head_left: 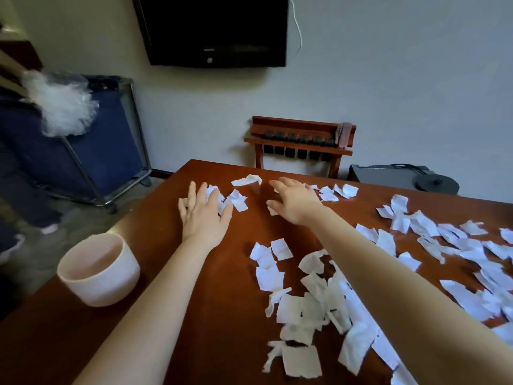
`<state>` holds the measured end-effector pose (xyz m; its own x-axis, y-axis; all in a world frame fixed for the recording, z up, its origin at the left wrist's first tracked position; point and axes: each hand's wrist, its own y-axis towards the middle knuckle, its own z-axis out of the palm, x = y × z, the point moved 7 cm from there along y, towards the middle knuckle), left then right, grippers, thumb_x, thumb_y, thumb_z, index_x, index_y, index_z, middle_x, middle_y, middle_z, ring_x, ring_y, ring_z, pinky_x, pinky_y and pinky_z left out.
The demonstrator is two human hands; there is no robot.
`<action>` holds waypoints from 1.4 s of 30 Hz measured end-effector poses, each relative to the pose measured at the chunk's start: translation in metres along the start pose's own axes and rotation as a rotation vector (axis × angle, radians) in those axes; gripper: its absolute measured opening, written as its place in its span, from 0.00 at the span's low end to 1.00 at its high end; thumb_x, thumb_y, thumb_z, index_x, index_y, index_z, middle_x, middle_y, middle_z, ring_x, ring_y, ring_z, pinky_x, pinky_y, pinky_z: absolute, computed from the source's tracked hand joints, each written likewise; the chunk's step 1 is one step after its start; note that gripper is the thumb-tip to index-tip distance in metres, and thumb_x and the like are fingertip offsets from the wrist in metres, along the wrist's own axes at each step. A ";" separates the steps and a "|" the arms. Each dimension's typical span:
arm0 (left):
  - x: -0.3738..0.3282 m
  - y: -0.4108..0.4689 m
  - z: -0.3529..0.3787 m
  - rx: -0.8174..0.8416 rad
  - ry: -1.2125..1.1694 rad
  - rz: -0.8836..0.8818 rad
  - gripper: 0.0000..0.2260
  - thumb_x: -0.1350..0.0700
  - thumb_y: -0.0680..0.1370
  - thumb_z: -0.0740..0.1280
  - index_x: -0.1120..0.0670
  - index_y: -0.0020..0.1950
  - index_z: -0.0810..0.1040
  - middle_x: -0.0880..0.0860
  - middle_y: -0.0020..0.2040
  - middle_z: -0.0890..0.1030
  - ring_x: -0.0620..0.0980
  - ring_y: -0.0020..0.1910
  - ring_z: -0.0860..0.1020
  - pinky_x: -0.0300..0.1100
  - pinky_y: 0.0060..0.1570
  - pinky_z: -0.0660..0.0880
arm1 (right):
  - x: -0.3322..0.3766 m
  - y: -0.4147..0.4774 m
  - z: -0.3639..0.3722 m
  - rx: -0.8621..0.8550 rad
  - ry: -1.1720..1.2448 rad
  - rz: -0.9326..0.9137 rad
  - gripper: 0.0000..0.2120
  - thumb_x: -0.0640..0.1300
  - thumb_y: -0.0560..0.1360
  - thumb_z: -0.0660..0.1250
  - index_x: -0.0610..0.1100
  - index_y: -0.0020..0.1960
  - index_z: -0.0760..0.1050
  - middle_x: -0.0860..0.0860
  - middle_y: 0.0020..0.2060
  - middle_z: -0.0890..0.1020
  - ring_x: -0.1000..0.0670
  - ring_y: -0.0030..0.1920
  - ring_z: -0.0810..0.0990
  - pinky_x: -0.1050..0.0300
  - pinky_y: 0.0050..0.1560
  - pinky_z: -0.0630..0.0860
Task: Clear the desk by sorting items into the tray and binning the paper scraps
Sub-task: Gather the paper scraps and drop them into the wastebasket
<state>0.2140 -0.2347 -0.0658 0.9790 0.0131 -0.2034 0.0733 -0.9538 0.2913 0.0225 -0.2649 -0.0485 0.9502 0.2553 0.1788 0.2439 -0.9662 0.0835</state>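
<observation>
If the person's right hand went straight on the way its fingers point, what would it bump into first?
Probably the curled paper scrap lying just beyond the right hand's fingertips, near the table's far edge. Depth is hard to judge, so the hand might pass above it.

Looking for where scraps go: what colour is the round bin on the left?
White, faintly pinkish inside; the bin shows best in the head view.

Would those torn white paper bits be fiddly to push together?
Probably. The paper scraps look thin with curled edges, so likely light and floppy. They should slide easily on the glossy desk, yet may scatter or slip under the flat left hand.
</observation>
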 end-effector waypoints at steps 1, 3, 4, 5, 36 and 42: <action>0.004 0.007 0.005 0.008 0.004 -0.018 0.25 0.41 0.80 0.50 0.51 0.74 0.60 0.54 0.77 0.55 0.55 0.77 0.44 0.58 0.73 0.45 | 0.005 0.014 0.003 0.000 -0.029 -0.023 0.27 0.56 0.79 0.56 0.50 0.75 0.56 0.48 0.76 0.58 0.44 0.76 0.55 0.38 0.74 0.52; 0.008 0.020 0.012 0.020 -0.004 -0.035 0.26 0.40 0.79 0.50 0.50 0.75 0.58 0.54 0.77 0.53 0.54 0.77 0.43 0.59 0.73 0.45 | 0.017 0.040 0.009 -0.016 -0.061 -0.068 0.26 0.56 0.80 0.55 0.50 0.75 0.55 0.48 0.76 0.57 0.45 0.76 0.54 0.39 0.74 0.52; 0.010 0.026 0.015 0.027 -0.004 -0.037 0.27 0.40 0.79 0.50 0.50 0.75 0.57 0.54 0.78 0.52 0.54 0.77 0.43 0.59 0.73 0.44 | 0.022 0.052 0.012 -0.025 -0.063 -0.085 0.26 0.56 0.80 0.54 0.50 0.75 0.55 0.49 0.76 0.57 0.45 0.76 0.53 0.39 0.74 0.52; 0.011 0.031 0.018 0.036 0.001 -0.040 0.27 0.40 0.79 0.50 0.49 0.76 0.56 0.54 0.78 0.52 0.54 0.77 0.43 0.59 0.72 0.44 | 0.026 0.063 0.015 -0.031 -0.063 -0.097 0.26 0.56 0.80 0.54 0.50 0.76 0.54 0.49 0.76 0.56 0.45 0.76 0.53 0.40 0.74 0.51; -0.132 -0.042 0.031 0.493 -0.690 0.245 0.17 0.55 0.81 0.54 0.52 0.50 0.83 0.51 0.61 0.78 0.48 0.62 0.73 0.47 0.65 0.68 | -0.078 -0.080 -0.016 0.211 0.186 0.136 0.22 0.57 0.81 0.49 0.48 0.63 0.75 0.48 0.64 0.76 0.47 0.62 0.73 0.54 0.60 0.68; -0.178 -0.023 0.007 0.336 -0.477 0.388 0.16 0.52 0.78 0.56 0.59 0.48 0.79 0.52 0.49 0.76 0.53 0.56 0.73 0.45 0.52 0.67 | -0.118 -0.087 -0.063 -0.138 0.286 0.216 0.16 0.51 0.80 0.57 0.47 0.64 0.74 0.47 0.61 0.79 0.46 0.59 0.77 0.53 0.58 0.74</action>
<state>0.0364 -0.2167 -0.0429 0.7267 -0.4068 -0.5536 -0.4026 -0.9051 0.1366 -0.1235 -0.2085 -0.0152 0.8796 0.0651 0.4712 -0.0027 -0.9899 0.1418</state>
